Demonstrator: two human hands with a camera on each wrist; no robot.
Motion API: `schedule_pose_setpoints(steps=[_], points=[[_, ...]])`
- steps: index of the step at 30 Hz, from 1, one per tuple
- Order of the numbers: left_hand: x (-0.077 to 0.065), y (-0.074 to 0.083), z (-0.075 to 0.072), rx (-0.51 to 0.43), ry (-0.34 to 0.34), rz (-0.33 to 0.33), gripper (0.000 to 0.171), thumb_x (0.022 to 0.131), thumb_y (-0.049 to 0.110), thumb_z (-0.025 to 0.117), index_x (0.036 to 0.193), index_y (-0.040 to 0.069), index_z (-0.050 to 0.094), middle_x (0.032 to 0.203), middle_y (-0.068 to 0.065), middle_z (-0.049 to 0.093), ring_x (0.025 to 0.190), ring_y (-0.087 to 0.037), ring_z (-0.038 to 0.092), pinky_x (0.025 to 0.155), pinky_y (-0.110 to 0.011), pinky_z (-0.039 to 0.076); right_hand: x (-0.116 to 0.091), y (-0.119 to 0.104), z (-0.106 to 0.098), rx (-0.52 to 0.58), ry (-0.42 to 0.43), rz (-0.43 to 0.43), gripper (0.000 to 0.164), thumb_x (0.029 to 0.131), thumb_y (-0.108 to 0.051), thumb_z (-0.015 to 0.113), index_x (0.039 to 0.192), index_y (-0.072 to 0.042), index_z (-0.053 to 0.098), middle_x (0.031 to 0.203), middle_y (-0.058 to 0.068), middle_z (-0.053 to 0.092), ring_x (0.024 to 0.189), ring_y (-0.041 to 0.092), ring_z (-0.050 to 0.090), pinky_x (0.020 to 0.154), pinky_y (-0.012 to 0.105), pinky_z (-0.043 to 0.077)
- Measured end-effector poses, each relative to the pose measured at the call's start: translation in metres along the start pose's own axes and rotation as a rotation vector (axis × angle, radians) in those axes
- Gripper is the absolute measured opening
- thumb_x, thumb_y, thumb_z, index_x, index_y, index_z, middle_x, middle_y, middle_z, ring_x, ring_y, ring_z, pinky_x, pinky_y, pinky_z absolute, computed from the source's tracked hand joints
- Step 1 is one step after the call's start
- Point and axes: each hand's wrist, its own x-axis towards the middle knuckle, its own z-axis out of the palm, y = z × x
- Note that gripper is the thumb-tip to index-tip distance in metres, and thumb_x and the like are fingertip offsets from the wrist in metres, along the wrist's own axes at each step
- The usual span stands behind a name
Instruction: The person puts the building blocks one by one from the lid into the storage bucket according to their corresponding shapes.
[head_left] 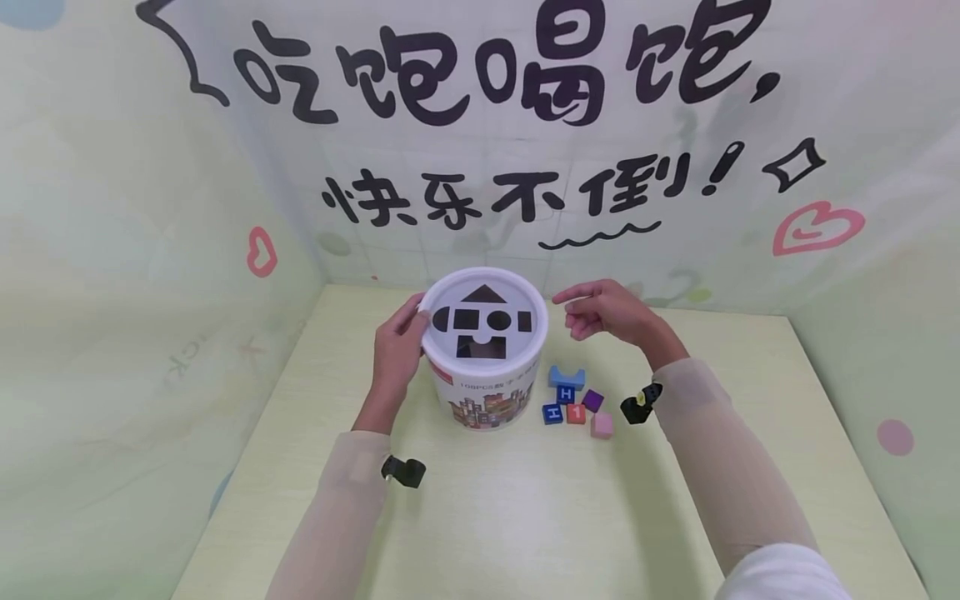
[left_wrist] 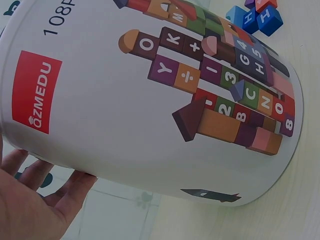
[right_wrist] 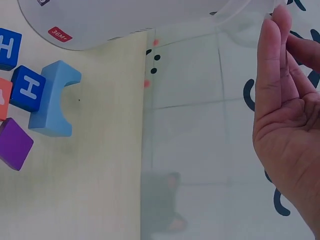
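Observation:
A white bucket (head_left: 487, 408) printed with pictures of toy blocks stands on the table, its lid (head_left: 522, 347) cut with several shaped holes. My left hand (head_left: 397, 352) grips the left side of its rim, thumb at the lid's edge and fingers down the outside wall. To the right of the rim, my right hand (head_left: 609, 313) hovers with its index finger stretched toward the lid and holds nothing. In the right wrist view its fingers (right_wrist: 270, 70) look fairly straight, close to the bucket's edge. A light blue arch block (right_wrist: 47, 107) lies nearest below this hand.
Beside the arch lie two blue H cubes (head_left: 552, 414), an orange-red cube (head_left: 576, 414) with a 1, a purple block (head_left: 592, 401) and a pink block (head_left: 602, 426). Behind the table (head_left: 495, 517) hangs a pale printed wall sheet (head_left: 420, 258) with large black writing.

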Motion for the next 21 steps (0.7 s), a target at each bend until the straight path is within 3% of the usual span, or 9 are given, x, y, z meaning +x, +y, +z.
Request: schedule_pose_setpoints(steps=[15, 21], points=[[0.0, 0.0, -0.001, 0.007, -0.002, 0.002, 0.039, 0.098, 0.037, 0.054, 0.136, 0.03, 0.058, 0.131, -0.004, 0.063, 0.109, -0.022, 0.064, 0.083, -0.028, 0.059, -0.004, 0.04, -0.008, -0.023, 0.056, 0.06, 0.033, 0.098, -0.011, 0.053, 0.128, 0.002, 0.057, 0.077, 0.01, 0.067, 0.062, 0.018, 0.067, 0.071, 0.034, 0.062], [0.001, 0.0, -0.001, 0.003, 0.001, -0.01, 0.039, 0.097, 0.037, 0.054, 0.135, 0.031, 0.059, 0.13, -0.003, 0.063, 0.108, -0.021, 0.065, 0.082, -0.028, 0.059, -0.007, 0.053, -0.011, -0.014, 0.083, 0.098, 0.033, 0.098, -0.012, 0.054, 0.129, 0.0, 0.057, 0.085, 0.017, 0.067, 0.064, 0.018, 0.067, 0.071, 0.033, 0.062]])
